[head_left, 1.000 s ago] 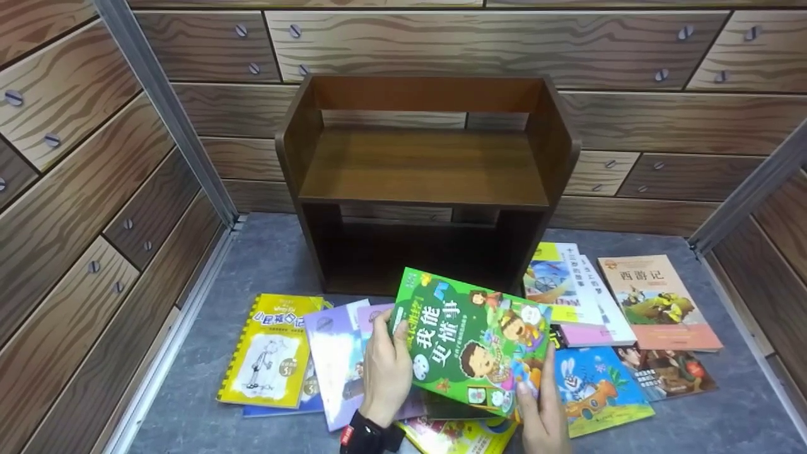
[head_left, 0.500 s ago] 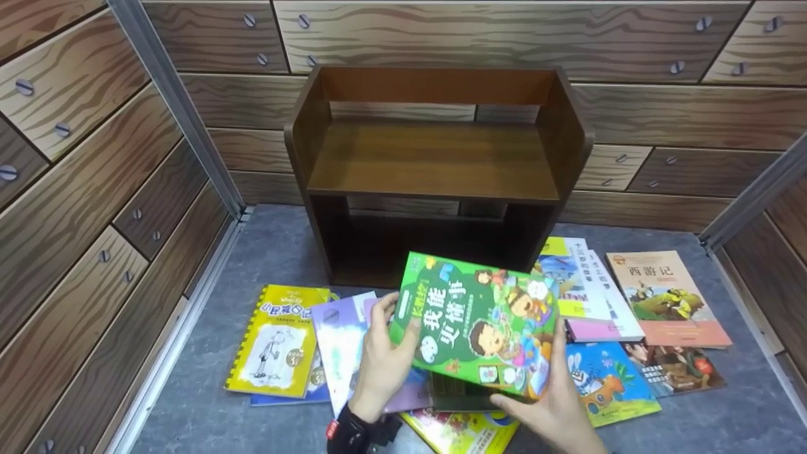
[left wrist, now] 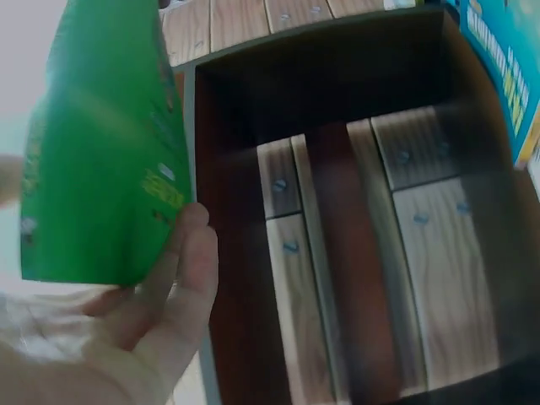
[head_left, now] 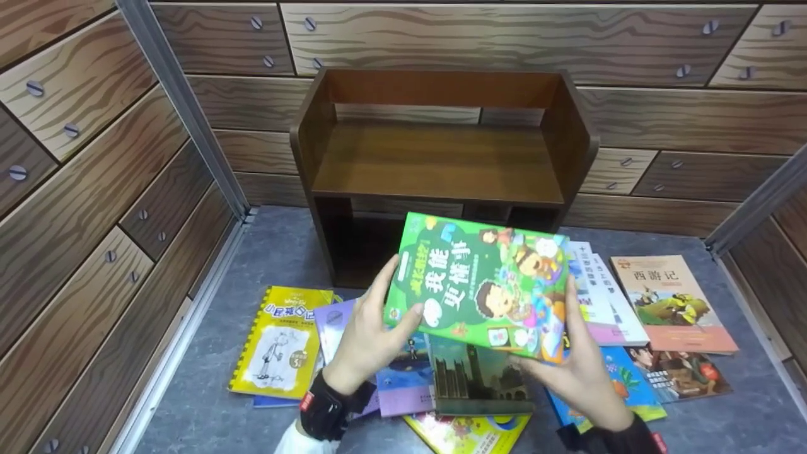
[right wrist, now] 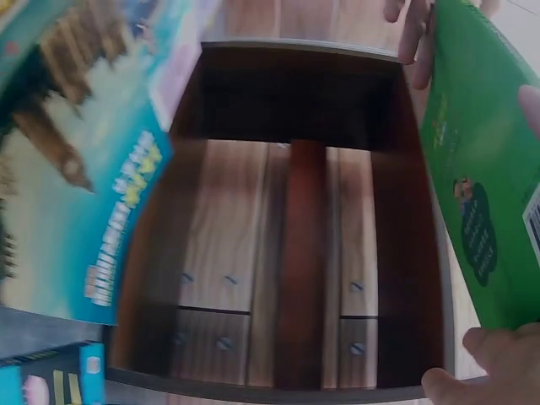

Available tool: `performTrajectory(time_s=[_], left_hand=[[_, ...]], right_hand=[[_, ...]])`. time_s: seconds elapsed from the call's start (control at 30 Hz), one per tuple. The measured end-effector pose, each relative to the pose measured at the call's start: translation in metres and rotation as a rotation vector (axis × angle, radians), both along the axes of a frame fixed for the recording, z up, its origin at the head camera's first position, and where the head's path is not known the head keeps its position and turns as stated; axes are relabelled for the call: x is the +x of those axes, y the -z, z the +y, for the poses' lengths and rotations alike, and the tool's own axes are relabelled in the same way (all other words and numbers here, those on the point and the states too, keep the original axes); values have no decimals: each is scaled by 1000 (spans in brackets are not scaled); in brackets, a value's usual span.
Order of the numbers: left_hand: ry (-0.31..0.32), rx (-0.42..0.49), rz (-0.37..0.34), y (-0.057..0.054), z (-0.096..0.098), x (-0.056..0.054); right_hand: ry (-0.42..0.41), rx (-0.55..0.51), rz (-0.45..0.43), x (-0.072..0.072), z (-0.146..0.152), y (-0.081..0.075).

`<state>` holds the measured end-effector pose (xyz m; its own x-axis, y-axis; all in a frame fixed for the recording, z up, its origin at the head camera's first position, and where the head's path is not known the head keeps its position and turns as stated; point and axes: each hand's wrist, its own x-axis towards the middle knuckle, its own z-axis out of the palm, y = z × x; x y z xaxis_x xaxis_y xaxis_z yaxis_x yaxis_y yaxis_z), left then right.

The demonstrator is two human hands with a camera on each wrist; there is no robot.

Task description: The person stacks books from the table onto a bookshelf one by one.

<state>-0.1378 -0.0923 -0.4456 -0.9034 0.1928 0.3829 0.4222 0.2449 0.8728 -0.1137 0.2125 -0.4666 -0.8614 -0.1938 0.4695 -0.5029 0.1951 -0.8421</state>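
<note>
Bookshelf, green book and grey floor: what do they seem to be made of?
Bookshelf: probably wood or veneered board, satin brown, going by its faint streaks and soft sheen.
Green book: likely coated paper or card; its printed face looks smooth and shiny.
Grey floor: mottled, fairly matte, perhaps stone-effect sheet; uncertain.

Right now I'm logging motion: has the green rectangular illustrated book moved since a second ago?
Yes: the green book has moved up the head view relative to the brown wooden bookshelf.
</note>
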Motion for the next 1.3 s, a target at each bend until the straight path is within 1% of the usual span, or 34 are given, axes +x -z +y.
performTrajectory(time_s=[0.1, 0.2, 0.23, 0.3, 0.37, 0.47, 0.53, 0.6, 0.67, 0.73, 0.8, 0.93, 1.1, 1.2, 1.3], left_hand=[[41, -46, 99, -7, -4, -7], [73, -94, 151, -15, -8, -16], [70, -122, 171, -18, -10, -19], [53, -188, 195, -23, -12, -25], [23, -260, 225, -27, -14, -32], [-30, -363, 262, -33, -15, -42], [-58, -413, 283, -35, -16, -47], [-84, -455, 289, -37, -17, -52], [-107, -480, 291, -39, -18, -55], [-135, -498, 283, -41, -20, -58], [-161, -503, 269, -45, -21, -61], [-210, -525, 250, -51, -24, -67], [-284, -572, 278, -53, -25, -74], [-336, -588, 303, -53, -24, -77], [-383, -603, 340, -53, -23, -81]], right_hand=[[40, 62, 37, -9, 3, -12], [50, 83, 16, -20, 5, -24], [54, 99, 21, -24, 6, -28], [51, 118, -7, -32, 8, -35], [52, 161, -41, -40, 10, -42], [82, 283, -65, -51, 14, -51], [108, 380, -52, -59, 15, -55], [134, 468, -28, -65, 16, -58], [151, 534, 8, -71, 15, -60], [161, 577, 39, -77, 13, -63], [159, 594, 64, -82, 10, -65], [176, 585, 133, -89, 5, -67], [233, 578, 230, -97, -1, -66], [244, 589, 234, -101, -3, -69], [239, 618, 208, -106, -4, -74]])
